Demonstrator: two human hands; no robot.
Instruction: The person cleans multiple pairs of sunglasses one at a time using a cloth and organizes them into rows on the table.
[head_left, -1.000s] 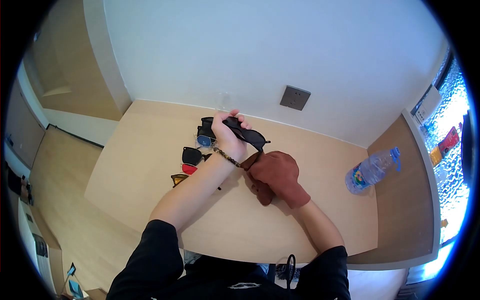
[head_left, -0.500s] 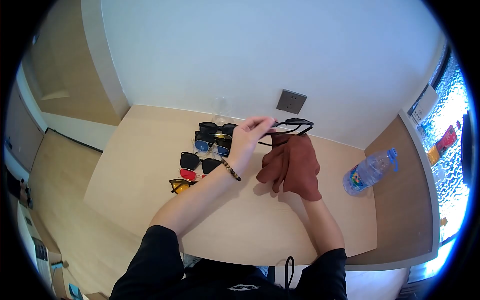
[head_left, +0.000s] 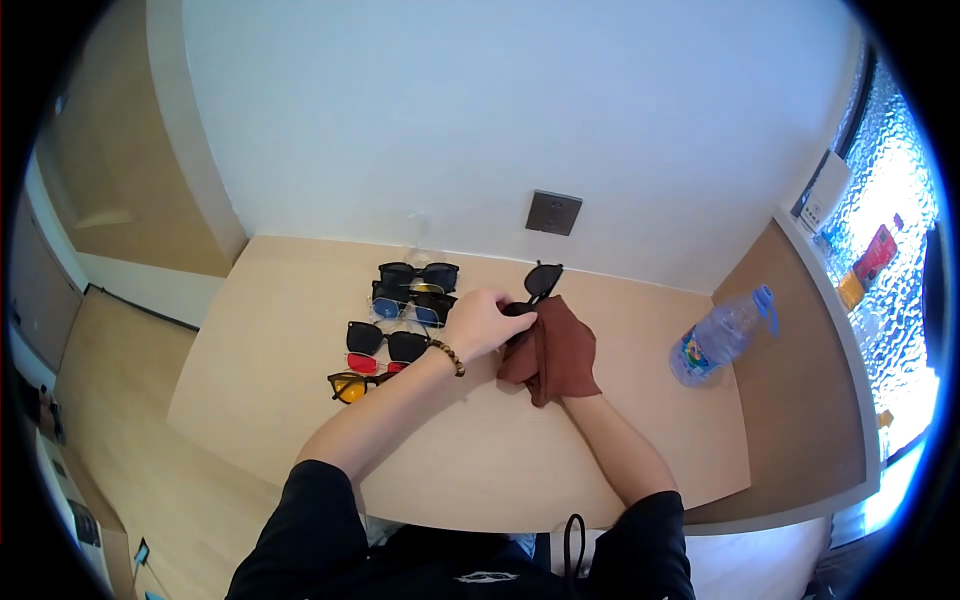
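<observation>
My left hand (head_left: 482,324), with a beaded bracelet on its wrist, is closed on a pair of black sunglasses (head_left: 543,281) above the desk. One dark lens sticks up past the fingers, and the rest of the frame is partly hidden. A reddish-brown cloth (head_left: 566,350) drapes over my right hand and covers its fingers. That hand grips the cloth against the sunglasses' other side. Left of my hands, several pairs of glasses lie in a column: black sunglasses (head_left: 418,275), blue-lensed glasses (head_left: 386,310), large black sunglasses (head_left: 366,339), red-lensed glasses (head_left: 361,363) and yellow-lensed glasses (head_left: 349,389).
A clear plastic bottle (head_left: 712,345) with a blue cap stands at the right of the wooden desk (head_left: 480,440), near its side panel (head_left: 800,400). A socket (head_left: 553,212) is on the wall behind. A transparent object (head_left: 420,245) stands by the wall behind the glasses.
Both hands have come lower and closer together. The sunglasses have turned, so a lens now points up and the cloth meets them. The camera view has shifted slightly.
</observation>
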